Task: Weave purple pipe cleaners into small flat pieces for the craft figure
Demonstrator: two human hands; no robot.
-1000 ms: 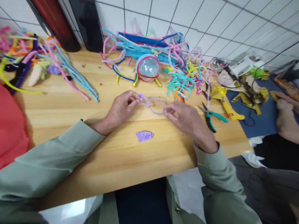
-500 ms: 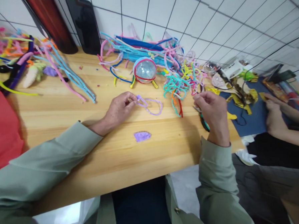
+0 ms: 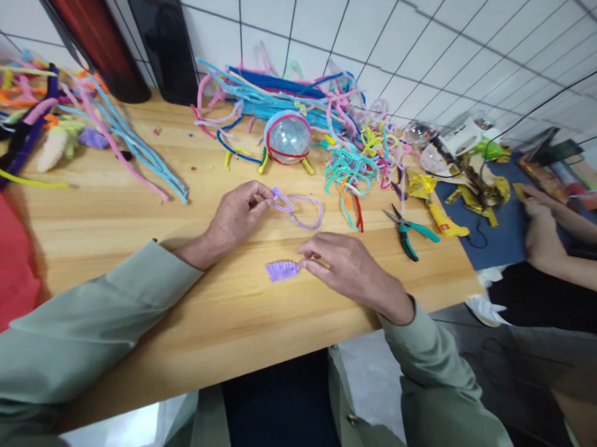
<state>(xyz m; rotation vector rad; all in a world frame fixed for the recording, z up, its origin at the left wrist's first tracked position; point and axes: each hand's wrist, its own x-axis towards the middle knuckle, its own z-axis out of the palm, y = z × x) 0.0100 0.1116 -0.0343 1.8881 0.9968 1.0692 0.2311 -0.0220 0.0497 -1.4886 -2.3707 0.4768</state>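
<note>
My left hand (image 3: 243, 215) pinches one end of a purple pipe cleaner (image 3: 320, 214), which curls in loops over the wooden table. Below it lies a small flat purple piece (image 3: 282, 271) that looks made of pipe cleaner in tight rows. At that piece's right end is my right hand (image 3: 349, 266), its thumb and fingers apart. I cannot tell whether the fingertips touch the piece. Pliers (image 3: 409, 232) with teal and black handles lie to the right, jaws apart.
Behind stand a clear ball (image 3: 289, 137) with coloured trim and heaped pipe cleaners (image 3: 354, 163). A yellow glue gun (image 3: 446, 220) lies at the right, near another person's hands (image 3: 543, 223). A phone (image 3: 162, 43) leans on the wall beside a red bottle (image 3: 98, 33).
My right hand has moved left from above the pliers to the flat purple piece, and its fingers have parted. The pliers now show fully. My left hand keeps its pinch.
</note>
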